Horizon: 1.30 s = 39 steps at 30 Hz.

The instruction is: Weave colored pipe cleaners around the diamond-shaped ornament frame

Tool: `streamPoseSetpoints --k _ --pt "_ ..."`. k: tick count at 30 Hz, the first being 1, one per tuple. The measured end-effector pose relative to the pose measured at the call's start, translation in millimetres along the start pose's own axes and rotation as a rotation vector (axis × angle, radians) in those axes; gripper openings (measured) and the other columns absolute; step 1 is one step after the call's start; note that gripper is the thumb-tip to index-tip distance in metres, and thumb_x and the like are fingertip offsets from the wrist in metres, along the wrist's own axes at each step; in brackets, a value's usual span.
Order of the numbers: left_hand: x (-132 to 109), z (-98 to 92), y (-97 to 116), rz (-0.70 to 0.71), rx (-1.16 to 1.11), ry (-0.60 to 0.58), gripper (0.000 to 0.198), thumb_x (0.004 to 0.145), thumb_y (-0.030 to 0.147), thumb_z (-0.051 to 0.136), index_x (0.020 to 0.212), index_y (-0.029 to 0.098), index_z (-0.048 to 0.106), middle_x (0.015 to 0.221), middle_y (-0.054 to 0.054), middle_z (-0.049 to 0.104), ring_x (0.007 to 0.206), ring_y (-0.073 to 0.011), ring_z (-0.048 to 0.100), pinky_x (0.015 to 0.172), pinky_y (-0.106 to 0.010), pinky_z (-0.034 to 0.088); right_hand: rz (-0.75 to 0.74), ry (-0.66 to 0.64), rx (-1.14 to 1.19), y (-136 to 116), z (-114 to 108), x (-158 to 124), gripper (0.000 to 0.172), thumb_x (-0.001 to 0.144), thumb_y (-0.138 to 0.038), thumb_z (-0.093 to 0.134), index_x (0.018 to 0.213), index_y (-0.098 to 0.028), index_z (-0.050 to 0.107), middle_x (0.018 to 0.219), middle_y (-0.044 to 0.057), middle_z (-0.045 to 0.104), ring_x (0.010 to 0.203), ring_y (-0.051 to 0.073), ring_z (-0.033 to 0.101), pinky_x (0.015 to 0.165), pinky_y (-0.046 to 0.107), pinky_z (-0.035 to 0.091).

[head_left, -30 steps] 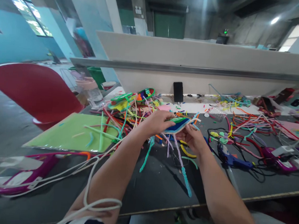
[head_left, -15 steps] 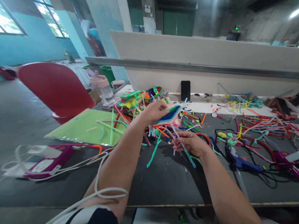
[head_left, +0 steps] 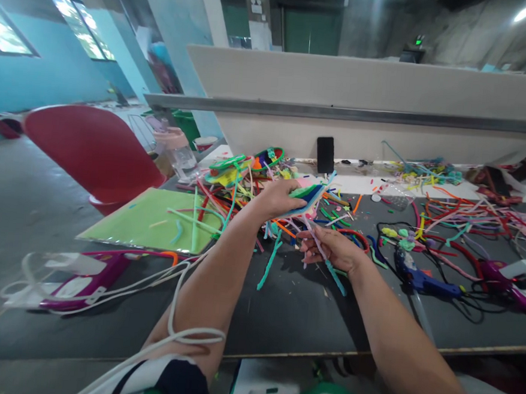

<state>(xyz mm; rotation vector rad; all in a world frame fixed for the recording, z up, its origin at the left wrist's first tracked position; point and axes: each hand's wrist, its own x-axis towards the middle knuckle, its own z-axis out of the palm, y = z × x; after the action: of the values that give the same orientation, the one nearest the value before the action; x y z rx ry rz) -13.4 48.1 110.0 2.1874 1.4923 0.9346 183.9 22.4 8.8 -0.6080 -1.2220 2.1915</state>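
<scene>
My left hand (head_left: 279, 199) is closed on the near-left edge of a flat layered craft piece (head_left: 310, 198) in green, blue and pink, holding it tilted above the heap. Its thumb and fingertips are partly hidden. Just below and to the right, my right hand (head_left: 331, 250) pinches a lilac pipe cleaner (head_left: 319, 242), with a teal length (head_left: 336, 278) running on below the fingers. The lilac end reaches up close to the craft piece; whether it touches, I cannot tell. A teal pipe cleaner (head_left: 270, 263) hangs or lies left of my right hand.
Loose pipe cleaners (head_left: 459, 226) cover the table's right side. A blue glue gun (head_left: 432, 285) lies near a purple power strip (head_left: 515, 287). On the left are a green sheet pack (head_left: 146, 222), another purple strip (head_left: 88, 284) and a bottle (head_left: 176, 149). White cable (head_left: 199, 336) crosses my left forearm.
My left hand has shifted its hold, with the thumb side rolled over the craft piece. My right hand has moved slightly left, still holding the lilac pipe cleaner. The view has tilted slightly.
</scene>
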Motion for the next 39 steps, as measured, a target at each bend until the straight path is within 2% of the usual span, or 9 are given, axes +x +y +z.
streamPoseSetpoints --k 5,10,18,22,27,31,34,36,39 --pt "0.7 5.4 1.5 0.004 0.05 0.0 0.017 0.063 0.031 0.067 0.074 0.017 0.066 0.074 -0.002 0.062 0.069 -0.0174 0.052 0.064 -0.026 0.034 0.021 0.012 0.009 3.7 -2.4 2.8 0.042 0.084 -0.051 0.058 0.094 -0.012 0.068 0.069 0.005 0.066 0.061 0.012 0.061 0.071 0.038 0.059" --pt "-1.9 3.7 5.4 0.003 0.012 -0.006 0.016 0.061 0.028 0.067 0.071 0.017 0.066 0.069 -0.001 0.06 0.07 -0.018 0.052 0.064 -0.026 0.035 0.04 -0.024 -0.022 3.6 -1.8 2.3 0.043 0.082 -0.054 0.058 0.09 -0.013 0.068 0.067 0.005 0.066 0.06 0.012 0.059 0.069 0.038 0.059" --pt "-0.2 10.0 0.8 -0.002 0.119 0.067 0.018 0.063 0.03 0.068 0.075 0.018 0.066 0.073 -0.003 0.061 0.071 -0.0194 0.053 0.066 -0.027 0.035 -0.003 0.007 -0.055 -0.1 4.8 -1.7 0.032 0.08 -0.042 0.066 0.091 -0.012 0.069 0.068 0.003 0.063 0.058 0.01 0.055 0.064 0.037 0.06" --pt "2.5 18.4 -5.8 0.006 0.214 0.094 0.022 0.067 0.035 0.068 0.082 0.018 0.067 0.079 -0.006 0.063 0.075 -0.0231 0.056 0.069 -0.03 0.037 -0.016 0.015 -0.038 0.7 5.1 -1.2 0.03 0.08 -0.038 0.066 0.094 -0.012 0.07 0.069 0.002 0.06 0.059 0.01 0.055 0.064 0.038 0.061" --pt "2.5 28.4 -2.1 0.009 0.195 0.136 0.024 0.068 0.027 0.066 0.089 0.015 0.068 0.085 -0.01 0.066 0.086 -0.0282 0.059 0.079 -0.035 0.04 -0.021 0.026 -0.039 1.7 2.2 0.3 0.03 0.08 -0.04 0.066 0.092 -0.012 0.07 0.068 0.002 0.061 0.058 0.009 0.054 0.064 0.037 0.06" --pt "-0.6 13.0 1.5 -0.034 -0.002 0.122 0.034 0.073 0.032 0.064 0.102 0.014 0.067 0.097 -0.011 0.068 0.093 -0.0261 0.06 0.085 -0.035 0.042 -0.04 0.03 -0.065 -1.5 -1.3 -2.3 0.032 0.081 -0.042 0.064 0.095 -0.013 0.07 0.07 0.002 0.06 0.06 0.009 0.054 0.066 0.037 0.06" --pt "-3.6 -9.1 -3.2 -0.06 -0.213 0.083 0.037 0.081 0.039 0.055 0.108 0.015 0.065 0.094 -0.009 0.068 0.086 -0.0205 0.062 0.077 -0.031 0.046 -0.051 0.025 -0.069 -3.8 -4.6 -4.0 0.032 0.083 -0.041 0.063 0.098 -0.013 0.07 0.073 0.002 0.059 0.063 0.01 0.054 0.068 0.039 0.06" --pt "-4.7 -19.7 -8.6 -0.094 -0.291 0.045 0.034 0.082 0.04 0.053 0.099 0.014 0.066 0.085 -0.008 0.068 0.075 -0.0172 0.062 0.069 -0.028 0.047 -0.052 0.026 -0.069 -4.3 -6.6 -4.3 0.032 0.084 -0.04 0.062 0.099 -0.013 0.07 0.074 0.002 0.058 0.064 0.01 0.054 0.069 0.041 0.06" --pt "-4.3 -23.3 -15.3 -0.122 -0.273 -0.004 0.025 0.079 0.037 0.056 0.079 0.013 0.066 0.064 -0.002 0.06 0.058 -0.0124 0.055 0.058 -0.024 0.042 -0.057 0.042 -0.066 -4.2 -9.1 -4.2 0.032 0.085 -0.04 0.061 0.1 -0.013 0.069 0.076 0.003 0.059 0.065 0.011 0.055 0.07 0.043 0.06"
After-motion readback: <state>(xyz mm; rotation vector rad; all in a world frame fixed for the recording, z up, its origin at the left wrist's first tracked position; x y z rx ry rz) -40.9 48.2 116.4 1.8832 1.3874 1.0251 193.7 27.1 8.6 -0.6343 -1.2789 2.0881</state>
